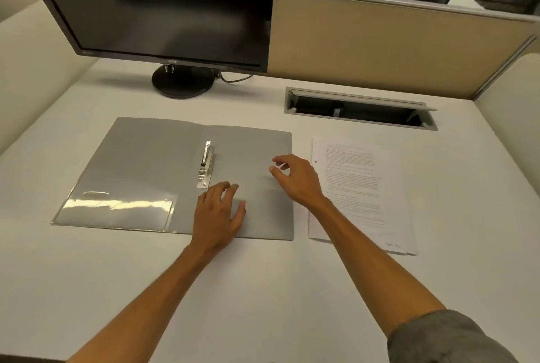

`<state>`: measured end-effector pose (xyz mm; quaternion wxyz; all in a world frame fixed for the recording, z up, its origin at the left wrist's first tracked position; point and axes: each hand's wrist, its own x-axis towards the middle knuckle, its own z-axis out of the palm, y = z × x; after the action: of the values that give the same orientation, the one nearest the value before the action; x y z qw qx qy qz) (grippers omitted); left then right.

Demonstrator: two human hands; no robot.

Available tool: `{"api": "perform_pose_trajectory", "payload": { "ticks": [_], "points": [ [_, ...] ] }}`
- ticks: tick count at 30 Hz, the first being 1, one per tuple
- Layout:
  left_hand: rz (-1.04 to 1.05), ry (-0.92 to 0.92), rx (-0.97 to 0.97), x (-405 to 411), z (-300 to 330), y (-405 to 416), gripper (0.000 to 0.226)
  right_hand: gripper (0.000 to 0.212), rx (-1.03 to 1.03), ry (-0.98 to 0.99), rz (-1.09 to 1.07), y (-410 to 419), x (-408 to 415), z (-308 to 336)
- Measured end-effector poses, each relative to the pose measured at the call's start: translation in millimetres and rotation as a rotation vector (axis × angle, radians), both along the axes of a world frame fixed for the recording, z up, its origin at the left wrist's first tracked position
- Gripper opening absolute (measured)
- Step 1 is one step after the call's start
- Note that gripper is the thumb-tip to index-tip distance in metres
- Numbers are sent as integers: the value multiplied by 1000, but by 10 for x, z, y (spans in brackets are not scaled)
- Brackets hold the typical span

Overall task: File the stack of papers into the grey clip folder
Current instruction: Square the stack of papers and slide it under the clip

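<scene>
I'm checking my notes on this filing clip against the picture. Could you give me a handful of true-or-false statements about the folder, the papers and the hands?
1. The grey folder lies open on the desk. True.
2. The stack of papers is already under the metal clip. False: it lies on the desk to the right of the folder.
3. The left hand rests on the folder's right half. True.
4. The right hand holds a sheet. False: it is empty.
5. The monitor is showing a document. False: its screen is dark.

Bare desk (263, 289) before folder (140, 163); monitor (152, 6) blocks behind it.
</scene>
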<state>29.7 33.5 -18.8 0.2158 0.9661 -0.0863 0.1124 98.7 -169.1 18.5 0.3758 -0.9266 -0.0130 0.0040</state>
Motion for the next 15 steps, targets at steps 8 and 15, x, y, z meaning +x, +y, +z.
{"api": "perform_pose_trajectory", "payload": {
  "ticks": [8,15],
  "points": [
    [-23,144,-94,5,104,-889,57,36,-54,10,-162,-945,-470,-3],
    [-20,226,-84,95,132,-1416,57,49,-125,44,-295,-1691,-771,-54]
  ]
}}
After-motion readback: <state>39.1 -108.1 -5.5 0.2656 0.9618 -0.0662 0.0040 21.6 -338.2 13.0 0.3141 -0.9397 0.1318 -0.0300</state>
